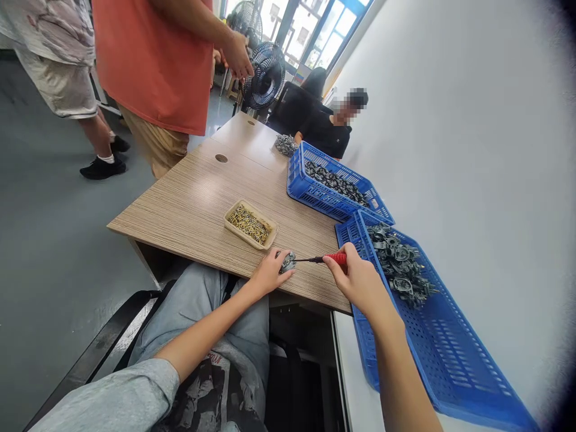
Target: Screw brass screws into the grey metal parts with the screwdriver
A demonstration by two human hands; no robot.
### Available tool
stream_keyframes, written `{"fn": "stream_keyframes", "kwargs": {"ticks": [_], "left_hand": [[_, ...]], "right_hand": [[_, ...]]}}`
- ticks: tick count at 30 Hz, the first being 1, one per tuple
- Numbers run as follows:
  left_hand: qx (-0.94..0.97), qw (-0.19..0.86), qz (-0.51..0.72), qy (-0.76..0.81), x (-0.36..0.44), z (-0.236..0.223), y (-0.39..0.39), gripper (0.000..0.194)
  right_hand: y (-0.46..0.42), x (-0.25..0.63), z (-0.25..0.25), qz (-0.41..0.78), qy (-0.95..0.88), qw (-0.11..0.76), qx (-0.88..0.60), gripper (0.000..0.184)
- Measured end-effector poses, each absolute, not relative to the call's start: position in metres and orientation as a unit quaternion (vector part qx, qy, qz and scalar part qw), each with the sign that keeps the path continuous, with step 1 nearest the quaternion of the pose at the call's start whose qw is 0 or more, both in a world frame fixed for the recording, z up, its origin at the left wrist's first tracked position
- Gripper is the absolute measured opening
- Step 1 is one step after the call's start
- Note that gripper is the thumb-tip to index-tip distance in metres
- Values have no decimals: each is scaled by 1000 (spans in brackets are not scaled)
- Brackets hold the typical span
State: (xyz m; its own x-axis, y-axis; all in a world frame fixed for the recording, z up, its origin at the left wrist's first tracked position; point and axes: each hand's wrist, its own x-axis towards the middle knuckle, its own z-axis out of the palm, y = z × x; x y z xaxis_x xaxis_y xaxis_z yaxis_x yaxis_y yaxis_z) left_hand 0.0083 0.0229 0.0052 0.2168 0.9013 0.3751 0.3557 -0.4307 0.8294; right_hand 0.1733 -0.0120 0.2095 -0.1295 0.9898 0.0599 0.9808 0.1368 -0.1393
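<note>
Near the table's front edge my left hand (270, 273) is closed around a small grey metal part (288, 262), steadying it on the tabletop. My right hand (355, 277) grips the red handle of a screwdriver (336, 258). Its dark shaft lies nearly level and points left, with the tip at the metal part; the exact contact point is too small to make out. Just beyond my left hand sits a cream tray (228, 227) of brass-coloured screws (250, 225).
To the right, a blue crate (450, 336) holds grey metal parts (400, 264). Another blue crate (315, 201) behind it holds darker parts (335, 180). More parts (285, 144) lie at the table's (180, 198) far end, near a seated person (328, 132). A person in orange (153, 66) stands at left.
</note>
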Motion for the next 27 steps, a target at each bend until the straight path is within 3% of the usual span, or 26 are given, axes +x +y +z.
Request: {"fn": "stream_keyframes", "kwargs": {"ticks": [8,12,16,22,27], "left_hand": [[719,307,442,440,8,5,23,55],[719,309,440,440,7,6,22,56],[720,309,441,437,8,6,23,55],[719,309,442,438,8,6,23,54],[720,309,441,437,7,7,22,55]], "right_hand": [[-15,177,210,160,-780,120,-594,25],[-14,177,209,113,-773,108,-614,22],[-12,178,209,39,-747,71,-660,29],[-14,182,211,150,-775,115,-604,22],[-14,178,211,74,-763,76,-638,23]]}}
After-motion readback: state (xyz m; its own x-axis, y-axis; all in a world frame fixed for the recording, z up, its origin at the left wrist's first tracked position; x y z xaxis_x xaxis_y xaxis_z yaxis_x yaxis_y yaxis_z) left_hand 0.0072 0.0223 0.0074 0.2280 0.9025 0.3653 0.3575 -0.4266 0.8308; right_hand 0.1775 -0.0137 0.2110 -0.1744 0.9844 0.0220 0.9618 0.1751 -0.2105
